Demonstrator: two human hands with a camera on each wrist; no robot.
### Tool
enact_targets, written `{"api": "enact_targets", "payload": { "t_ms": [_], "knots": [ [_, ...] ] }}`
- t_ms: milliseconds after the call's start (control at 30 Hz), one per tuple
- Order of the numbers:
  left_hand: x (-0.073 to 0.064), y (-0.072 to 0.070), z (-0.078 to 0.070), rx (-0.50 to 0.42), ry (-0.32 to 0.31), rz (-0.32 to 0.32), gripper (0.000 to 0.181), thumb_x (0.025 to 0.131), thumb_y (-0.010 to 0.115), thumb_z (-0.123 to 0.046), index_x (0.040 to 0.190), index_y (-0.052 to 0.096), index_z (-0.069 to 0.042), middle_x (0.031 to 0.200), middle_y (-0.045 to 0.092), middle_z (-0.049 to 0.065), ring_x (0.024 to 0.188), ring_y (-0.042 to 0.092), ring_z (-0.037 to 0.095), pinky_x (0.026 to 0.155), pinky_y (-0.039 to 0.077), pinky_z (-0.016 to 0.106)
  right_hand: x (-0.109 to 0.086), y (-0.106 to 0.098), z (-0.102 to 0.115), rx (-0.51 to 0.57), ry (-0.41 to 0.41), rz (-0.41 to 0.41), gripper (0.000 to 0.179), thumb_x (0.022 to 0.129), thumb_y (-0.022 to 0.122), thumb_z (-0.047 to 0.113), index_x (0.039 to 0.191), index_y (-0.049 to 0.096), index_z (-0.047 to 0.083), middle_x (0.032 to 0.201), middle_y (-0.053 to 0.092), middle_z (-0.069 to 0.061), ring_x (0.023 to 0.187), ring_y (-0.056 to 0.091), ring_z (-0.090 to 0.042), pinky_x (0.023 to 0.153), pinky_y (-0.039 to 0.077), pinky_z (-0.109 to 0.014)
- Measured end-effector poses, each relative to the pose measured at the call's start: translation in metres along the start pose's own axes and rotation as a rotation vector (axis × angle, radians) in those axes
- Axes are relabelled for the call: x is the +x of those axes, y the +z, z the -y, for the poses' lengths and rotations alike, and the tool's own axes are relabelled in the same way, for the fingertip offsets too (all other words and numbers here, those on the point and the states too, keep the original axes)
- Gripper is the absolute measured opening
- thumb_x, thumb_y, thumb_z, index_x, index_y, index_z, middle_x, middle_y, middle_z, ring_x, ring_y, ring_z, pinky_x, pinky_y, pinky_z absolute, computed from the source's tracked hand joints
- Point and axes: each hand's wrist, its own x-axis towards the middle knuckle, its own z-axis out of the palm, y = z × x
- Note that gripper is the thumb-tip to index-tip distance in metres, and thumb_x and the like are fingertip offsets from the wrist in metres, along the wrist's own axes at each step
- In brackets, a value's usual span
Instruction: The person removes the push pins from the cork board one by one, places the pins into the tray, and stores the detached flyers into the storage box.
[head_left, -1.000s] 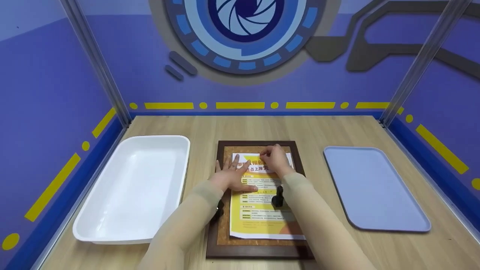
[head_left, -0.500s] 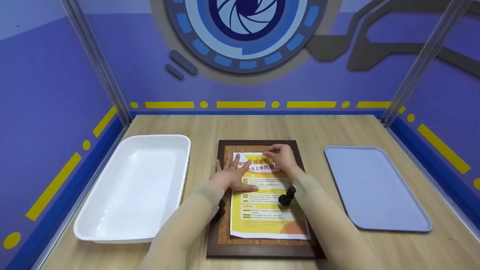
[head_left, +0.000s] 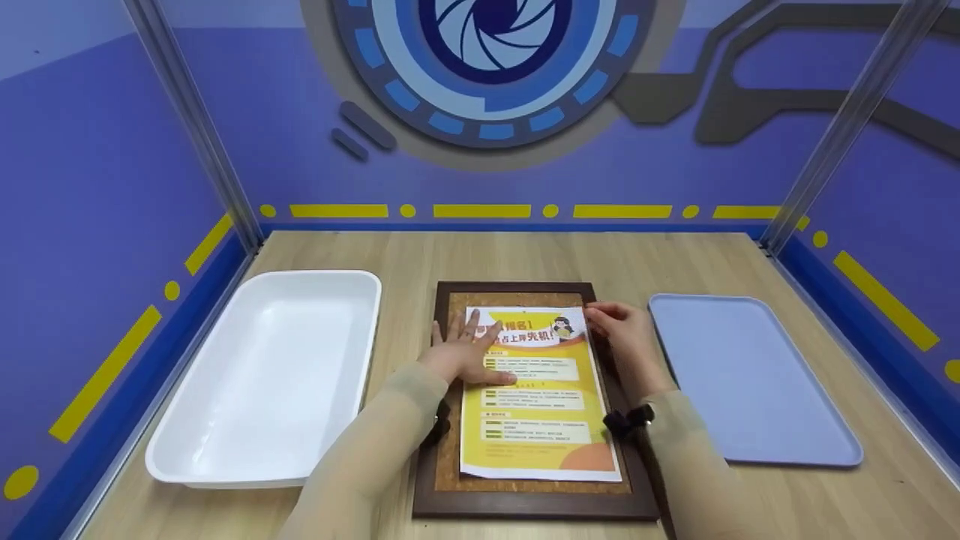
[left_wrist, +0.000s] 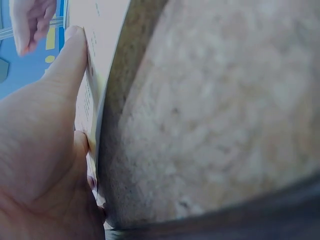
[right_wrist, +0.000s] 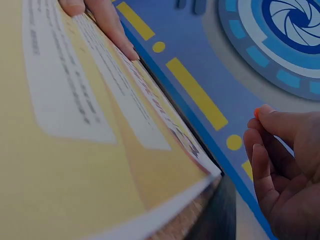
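A yellow and white printed poster (head_left: 532, 420) lies on a corkboard (head_left: 448, 461) with a dark brown frame. My left hand (head_left: 463, 356) rests on the poster's upper left with its fingers spread; in the left wrist view the thumb lies along the sheet. At the poster's top right corner is my right hand (head_left: 628, 339). Between its thumb and index finger it pinches a small orange push pin (right_wrist: 257, 113), mostly hidden by the fingertips. A tiny dark dot (head_left: 524, 312) shows at the poster's top middle, too small to make out.
To the left stands a deep white tray (head_left: 367, 360). A flat light-blue tray (head_left: 757, 375) lies on the right, close to my right forearm. Purple panels (head_left: 480, 180) enclose the wooden table (head_left: 525, 255) at the back and sides.
My right hand has moved right, from the poster's top middle to its top right corner, uncovering the title and a cartoon figure. The left hand has stayed in place.
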Motion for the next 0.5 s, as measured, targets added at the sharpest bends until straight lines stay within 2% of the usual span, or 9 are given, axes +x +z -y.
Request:
{"api": "enact_targets", "payload": {
  "t_ms": [67,167,233,333,400,500],
  "knots": [
    [0.006,0.004,0.002,-0.002,-0.004,-0.004,0.111,0.079,0.065,-0.081,0.165,0.009,-0.040,0.174,-0.016,0.003,0.159,-0.024,0.033,0.124,-0.020,0.064,-0.002,-0.015,0.000,-0.035,-0.023,-0.006,0.031,0.095,0.074,0.014,0.118,0.072,-0.007,0.083,0.072,0.010,0.076,0.066,-0.004,0.074,0.056,-0.019],
    [0.009,0.005,0.003,-0.009,-0.006,0.001,0.112,0.078,0.065,-0.082,0.165,0.008,-0.041,0.174,-0.017,0.002,0.158,-0.025,0.033,0.123,-0.021,0.064,-0.001,-0.040,0.001,-0.133,-0.107,-0.024,0.034,0.096,0.073,0.015,0.119,0.071,-0.009,0.080,0.073,0.016,0.073,0.067,0.000,0.072,0.056,-0.016],
    [0.008,0.004,0.003,-0.011,0.000,-0.003,0.112,0.078,0.065,-0.083,0.165,0.009,-0.041,0.175,-0.015,0.003,0.159,-0.023,0.034,0.122,-0.021,0.065,0.000,-0.056,0.004,-0.193,-0.144,-0.037,0.035,0.097,0.073,0.017,0.120,0.071,-0.009,0.080,0.073,0.021,0.071,0.067,0.005,0.070,0.056,-0.013],
    [0.011,0.004,0.005,-0.010,0.003,-0.007,0.112,0.077,0.065,-0.083,0.165,0.009,-0.041,0.175,-0.015,0.003,0.159,-0.024,0.034,0.122,-0.021,0.066,0.001,-0.079,0.007,-0.233,-0.144,-0.089,0.035,0.096,0.074,0.017,0.119,0.071,-0.009,0.076,0.070,0.024,0.069,0.065,0.007,0.067,0.055,-0.012],
    [0.015,0.007,0.008,-0.008,0.001,-0.010,0.113,0.076,0.064,-0.085,0.165,0.007,-0.043,0.174,-0.016,0.003,0.158,-0.026,0.033,0.121,-0.022,0.066,0.000,-0.095,0.008,-0.299,-0.129,-0.128,0.035,0.096,0.075,0.018,0.119,0.072,-0.007,0.074,0.068,0.024,0.068,0.063,0.008,0.064,0.053,-0.012],
    [0.019,0.011,0.010,-0.005,-0.001,-0.008,0.114,0.075,0.063,-0.086,0.164,0.006,-0.044,0.174,-0.018,0.002,0.157,-0.028,0.032,0.120,-0.023,0.066,-0.003,-0.118,0.004,-0.414,-0.062,-0.169,0.034,0.096,0.074,0.021,0.119,0.073,-0.004,0.074,0.067,0.022,0.067,0.061,0.008,0.061,0.050,-0.013]
  ]
}}
